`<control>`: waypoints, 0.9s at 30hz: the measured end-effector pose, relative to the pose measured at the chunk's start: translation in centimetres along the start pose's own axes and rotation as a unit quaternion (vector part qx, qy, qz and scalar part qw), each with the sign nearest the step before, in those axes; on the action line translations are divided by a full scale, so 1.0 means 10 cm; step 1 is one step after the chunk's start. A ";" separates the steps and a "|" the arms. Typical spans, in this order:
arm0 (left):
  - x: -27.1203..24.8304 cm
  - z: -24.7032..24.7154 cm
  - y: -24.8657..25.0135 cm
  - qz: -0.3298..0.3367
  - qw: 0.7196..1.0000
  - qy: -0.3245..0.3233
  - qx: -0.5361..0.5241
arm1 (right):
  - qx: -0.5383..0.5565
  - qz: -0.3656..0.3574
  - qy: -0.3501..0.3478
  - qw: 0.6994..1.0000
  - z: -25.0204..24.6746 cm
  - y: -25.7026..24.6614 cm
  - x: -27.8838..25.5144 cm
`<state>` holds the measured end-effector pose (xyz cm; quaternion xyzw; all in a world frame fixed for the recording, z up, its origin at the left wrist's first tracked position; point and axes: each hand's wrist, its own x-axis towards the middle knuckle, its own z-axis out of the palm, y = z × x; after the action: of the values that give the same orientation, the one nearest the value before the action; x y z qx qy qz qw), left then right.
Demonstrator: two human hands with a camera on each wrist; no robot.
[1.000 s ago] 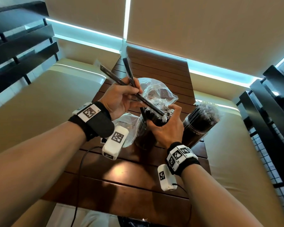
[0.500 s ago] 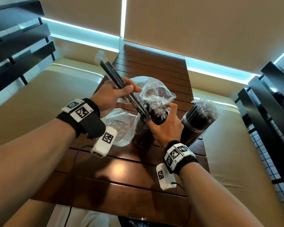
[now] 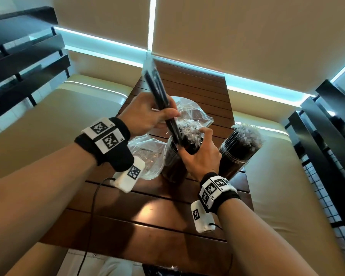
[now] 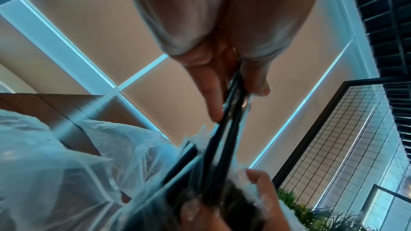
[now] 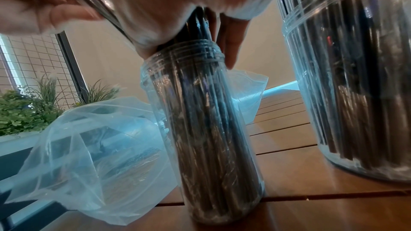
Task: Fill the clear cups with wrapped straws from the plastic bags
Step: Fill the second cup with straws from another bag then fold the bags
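My left hand pinches a few black wrapped straws between thumb and fingers, their lower ends pushed into the top of the near clear cup. That cup stands on the wooden table, packed with black straws. My right hand wraps round the straw bundle at the cup's mouth, fingers curled over it. In the left wrist view the straws run down from my left fingers into the bundle. A second clear cup, also full of straws, stands to the right.
Two crumpled clear plastic bags lie on the table: one left of the near cup, one behind it. Beige cushioned benches flank the narrow table. Black slats and a wire grid stand at the right, plants beyond.
The left hand has gathered the straws together, tipped them steeper and pushed their lower ends into the near cup's bundle. The right hand has kept its hold at the cup's mouth.
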<state>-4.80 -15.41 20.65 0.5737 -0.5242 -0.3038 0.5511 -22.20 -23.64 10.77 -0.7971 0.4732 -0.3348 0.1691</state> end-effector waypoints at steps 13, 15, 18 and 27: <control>0.01 -0.14 -0.27 0.031 0.999 -0.041 -0.019 | 0.044 -0.041 -0.050 0.997 -0.05 0.12 -0.01; 0.03 -0.12 -0.24 0.041 0.997 -0.063 -0.017 | 0.063 -0.045 -0.069 0.995 -0.08 0.15 0.01; 0.03 -0.08 -0.22 0.066 0.994 -0.091 -0.003 | 0.111 -0.043 -0.120 0.986 -0.15 0.19 0.06; 0.04 0.06 -0.21 0.085 0.987 -0.105 0.088 | 0.148 0.003 -0.197 0.969 -0.30 0.16 0.09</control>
<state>-4.66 -16.29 18.59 0.5387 -0.6506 -0.2669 0.4640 -24.96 -25.08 12.31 -0.8120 0.3780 -0.2373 0.3762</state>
